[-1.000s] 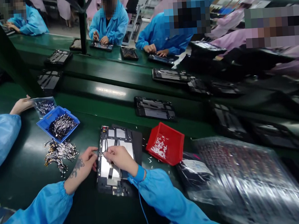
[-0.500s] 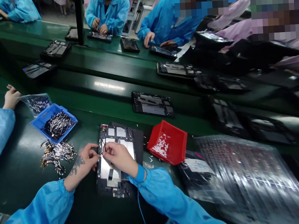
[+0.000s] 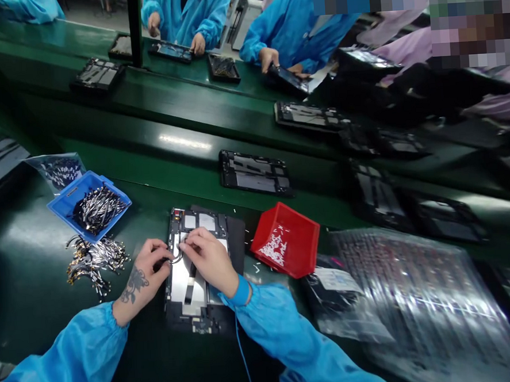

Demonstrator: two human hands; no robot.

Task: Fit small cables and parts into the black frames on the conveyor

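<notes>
An open tablet chassis (image 3: pixel 192 287) with bare boards and silver shielding lies on the green bench in front of me. My left hand (image 3: pixel 147 272) rests at its left edge, fingers pinched on a thin dark cable (image 3: pixel 178 258). My right hand (image 3: pixel 209 260) lies over the chassis's upper middle, fingers curled and pinching the other end of the same cable. Both sleeves are blue, and a blue wrist strap with a cord sits on my right wrist.
A blue bin (image 3: pixel 89 206) of small cables and a loose pile of cables (image 3: pixel 95 261) lie to the left. A red bin (image 3: pixel 286 240) of tiny white parts sits right of the chassis. Plastic-wrapped trays (image 3: pixel 408 297) fill the right. More chassis ride the conveyor (image 3: pixel 254 172); co-workers in blue sit across.
My hands have shifted slightly up the chassis, and the cable now curves between them. The neighbour's hand at the far left has withdrawn from view. The camera tilted a little downward.
</notes>
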